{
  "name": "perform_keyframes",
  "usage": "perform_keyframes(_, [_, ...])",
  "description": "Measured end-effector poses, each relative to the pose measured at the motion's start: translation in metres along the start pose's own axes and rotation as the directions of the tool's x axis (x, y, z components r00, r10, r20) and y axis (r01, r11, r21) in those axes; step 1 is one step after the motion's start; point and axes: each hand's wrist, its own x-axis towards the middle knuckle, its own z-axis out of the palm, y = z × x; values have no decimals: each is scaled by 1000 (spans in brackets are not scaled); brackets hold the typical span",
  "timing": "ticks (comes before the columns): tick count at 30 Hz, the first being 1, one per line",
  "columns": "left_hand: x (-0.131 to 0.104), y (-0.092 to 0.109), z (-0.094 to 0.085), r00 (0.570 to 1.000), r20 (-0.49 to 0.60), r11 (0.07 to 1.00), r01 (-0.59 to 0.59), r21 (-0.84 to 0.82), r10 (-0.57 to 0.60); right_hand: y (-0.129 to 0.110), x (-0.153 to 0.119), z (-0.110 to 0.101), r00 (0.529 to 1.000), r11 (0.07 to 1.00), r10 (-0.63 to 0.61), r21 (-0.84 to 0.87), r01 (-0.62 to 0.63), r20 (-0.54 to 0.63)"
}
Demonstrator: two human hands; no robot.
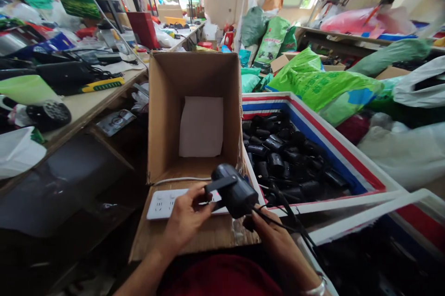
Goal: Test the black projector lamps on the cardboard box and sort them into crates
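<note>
A black cylindrical device [239, 194] with a U-shaped bracket and a black cord is held above a white power strip [158, 205]. My left hand [189, 215] pinches the device's bracket [222, 184] from the left. At the device's right end, my right hand [274, 231] is closed on its black cord [278, 224]. Part of the power strip is hidden behind my left hand and the device. Just beyond stands a cardboard box [156, 115] on its side, its opening facing me, with a pale sheet [201, 127] on its inner back wall.
To the right, a striped foam-walled bin [347, 152] holds many black cylindrical devices [276, 161]. A second bin [417, 222] sits nearer, lower right. The left workbench [86, 106] carries a yellow-handled tool [104, 85] and clutter. Green bags [320, 73] lie behind the bins.
</note>
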Motion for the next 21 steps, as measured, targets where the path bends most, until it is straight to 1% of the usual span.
perform_keyframes(2, [7, 2, -13, 995, -79, 986, 52, -158, -65, 1, 13, 7, 990, 986, -132, -97, 136, 40])
perform_keyframes(4, [12, 4, -25, 988, -126, 952, 46, -303, -88, 3, 31, 16, 972, 953, -234, -198, 230, 3])
perform_keyframes(6, [15, 3, -36, 984, -154, 923, 24, -385, -90, 5, 49, 25, 963, 933, -269, -259, 251, -33])
perform_keyframes(9, [16, -2, -46, 977, -191, 901, 0, -434, -92, 6, 72, 35, 961, 921, -277, -287, 264, -7])
perform_keyframes(13, [15, -12, -49, 970, -209, 876, 6, -483, -122, 5, 85, 39, 946, 879, -319, -358, 315, 50])
perform_keyframes(17, [17, -19, -44, 960, -211, 836, 39, -548, -183, 1, 87, 40, 926, 829, -360, -416, 373, 115])
perform_keyframes(21, [21, -21, -41, 957, -204, 817, 52, -575, -204, 4, 85, 40, 898, 778, -391, -450, 439, 200])
